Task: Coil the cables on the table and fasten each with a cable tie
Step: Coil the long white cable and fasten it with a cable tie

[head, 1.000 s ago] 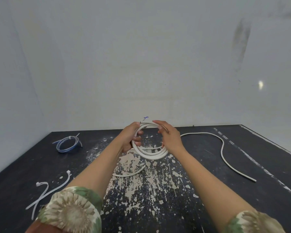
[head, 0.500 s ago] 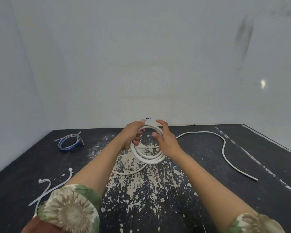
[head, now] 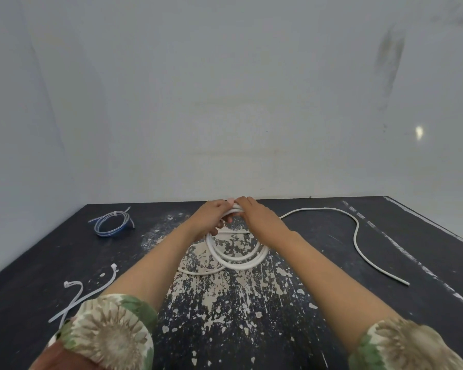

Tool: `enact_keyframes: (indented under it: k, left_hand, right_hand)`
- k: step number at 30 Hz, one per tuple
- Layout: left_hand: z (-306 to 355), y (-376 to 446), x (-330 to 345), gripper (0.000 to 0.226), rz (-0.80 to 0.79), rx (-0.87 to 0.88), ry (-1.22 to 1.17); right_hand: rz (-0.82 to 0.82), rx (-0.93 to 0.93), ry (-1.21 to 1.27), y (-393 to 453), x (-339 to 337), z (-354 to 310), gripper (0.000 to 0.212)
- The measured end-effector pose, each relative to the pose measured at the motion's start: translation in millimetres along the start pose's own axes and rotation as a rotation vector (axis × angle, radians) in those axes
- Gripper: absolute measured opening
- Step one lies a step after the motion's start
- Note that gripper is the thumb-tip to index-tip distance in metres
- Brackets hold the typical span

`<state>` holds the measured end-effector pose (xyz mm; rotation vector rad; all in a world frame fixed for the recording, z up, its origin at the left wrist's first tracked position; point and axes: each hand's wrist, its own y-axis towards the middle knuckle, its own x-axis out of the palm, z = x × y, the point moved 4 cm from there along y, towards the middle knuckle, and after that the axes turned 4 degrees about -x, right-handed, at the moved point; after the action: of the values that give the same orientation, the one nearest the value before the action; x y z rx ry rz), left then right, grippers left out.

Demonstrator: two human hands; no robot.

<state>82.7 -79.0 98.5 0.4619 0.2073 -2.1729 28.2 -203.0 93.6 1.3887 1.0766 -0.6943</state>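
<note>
A white cable (head: 238, 261) is partly wound into a coil at the middle of the black table (head: 332, 303). My left hand (head: 211, 217) grips the far side of the coil. My right hand (head: 259, 217) meets it there, fingers curled over the same strands. The uncoiled tail (head: 356, 236) runs right from my hands and curves toward the front right. A short end (head: 198, 271) sticks out under the coil's near left. Two white cable ties (head: 86, 292) lie at the front left.
A blue cable coil (head: 112, 222), fastened with a white tie, lies at the far left. Grey walls close the table at the back and left. Worn pale patches mark the table's middle. White dashed marks (head: 412, 260) run along the right side.
My right hand slid from the coil's right side up to its far top, meeting my left hand. The coil sank lower over the table and the tail shifted slightly.
</note>
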Motion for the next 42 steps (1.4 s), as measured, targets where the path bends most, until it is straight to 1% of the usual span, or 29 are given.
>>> enact_keyframes:
  k: [2, 3, 7, 9, 11, 13, 16, 19, 23, 25, 27, 29, 30, 32, 34, 36, 39, 40, 42]
  left_hand:
    - [-3, -4, -3, 0.039, 0.071, 0.045, 0.114]
    - [-5, -6, -5, 0.040, 0.099, 0.058, 0.130]
    - [-12, -14, -11, 0.045, 0.158, 0.084, 0.101]
    - [-16, -18, -16, 0.040, 0.171, 0.090, 0.124]
    - [-21, -22, -23, 0.034, 0.173, 0.077, 0.089]
    - [-28, -28, -31, 0.030, 0.179, 0.059, 0.007]
    - [-38, -39, -49, 0.026, 0.210, 0.025, -0.090]
    - [-48, -54, -81, 0.025, 0.266, -0.007, -0.091]
    - [-65, -83, -144, 0.024, 0.421, -0.064, -0.056]
    - [-75, -102, -176, 0.027, 0.507, -0.092, -0.015]
    - [-84, -122, -207, 0.031, 0.611, -0.112, 0.024]
    - [-92, -140, -233, 0.030, 0.700, -0.129, 0.046]
    - [-96, -148, -242, 0.028, 0.733, -0.138, 0.062]
    - [-104, -161, -257, 0.025, 0.777, -0.152, 0.085]
    - [-112, -169, -265, 0.028, 0.800, -0.169, 0.102]
    - [-119, -174, -269, 0.030, 0.817, -0.190, 0.125]
    - [-125, -177, -272, 0.035, 0.837, -0.199, 0.123]
    - [-125, -178, -272, 0.035, 0.840, -0.201, 0.119]
    - [-125, -178, -271, 0.034, 0.838, -0.200, 0.111]
  right_hand:
    - [-0.002, -0.001, -0.003, 1, 1, -4, 0.024]
    - [-0.003, -0.007, -0.004, 2, 2, -7, 0.023]
    - [-0.022, -0.044, -0.041, 6, 3, -21, 0.024]
    - [-0.033, -0.076, -0.069, 7, 7, -28, 0.023]
    - [-0.054, -0.095, -0.075, 9, 14, -37, 0.024]
    - [-0.072, -0.092, 0.019, 13, 20, -46, 0.023]
    - [-0.091, -0.090, 0.288, 25, 25, -62, 0.027]
    - [-0.106, -0.092, 0.439, 39, 33, -83, 0.040]
    - [-0.078, 0.006, 0.639, 54, 52, -117, 0.050]
    - [-0.004, 0.050, 0.688, 57, 65, -133, 0.042]
    - [0.066, 0.088, 0.671, 56, 79, -150, 0.023]
    - [0.034, 0.080, 0.641, 55, 98, -169, 0.011]
    - [-0.012, 0.045, 0.619, 54, 107, -180, 0.010]
    - [-0.093, -0.097, 0.540, 51, 122, -202, 0.010]
    - [-0.120, -0.273, 0.449, 46, 132, -220, 0.014]
    - [-0.163, -0.393, 0.392, 42, 140, -235, 0.020]
    - [-0.305, -0.504, 0.315, 35, 151, -253, 0.030]
    - [-0.326, -0.518, 0.303, 34, 154, -255, 0.030]
    - [-0.294, -0.532, 0.293, 33, 154, -257, 0.027]
